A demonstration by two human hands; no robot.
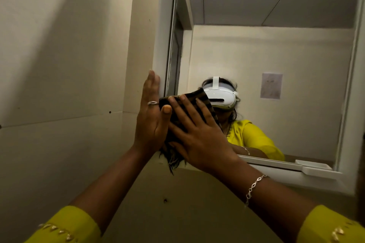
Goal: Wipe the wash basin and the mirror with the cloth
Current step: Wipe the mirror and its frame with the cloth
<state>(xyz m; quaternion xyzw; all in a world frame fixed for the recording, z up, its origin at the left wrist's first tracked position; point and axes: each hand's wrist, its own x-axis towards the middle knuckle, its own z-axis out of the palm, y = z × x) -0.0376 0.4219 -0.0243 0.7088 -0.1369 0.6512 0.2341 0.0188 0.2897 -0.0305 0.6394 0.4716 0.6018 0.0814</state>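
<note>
Biggest thing in view is the mirror [276,61] in its white frame [162,35], fixed to the beige wall [59,65]. Basin not in view, so can't tell its state. Risk here: hard push w/ both hands near the lower left corner could flex the glass or stress the frame, esp. if the mount is loose.

Small white shelf [320,171] sits on the frame's bottom rail, right of the arms. A wide sweep to the right could knock it w/ the forearm or bracelet [254,187].

Dark cloth [189,102] is flat on the glass at that corner, frayed end hanging below the rim. Right hand [199,134] is spread flat, fingers splayed, pressing it on. Left hand [151,116] is flat & upright, fingers together, against the frame edge, thumb touching the cloth. Loose end may snag on the rail or slip out, since nothing pinches it. Ring [153,103] could scratch the frame.
</note>
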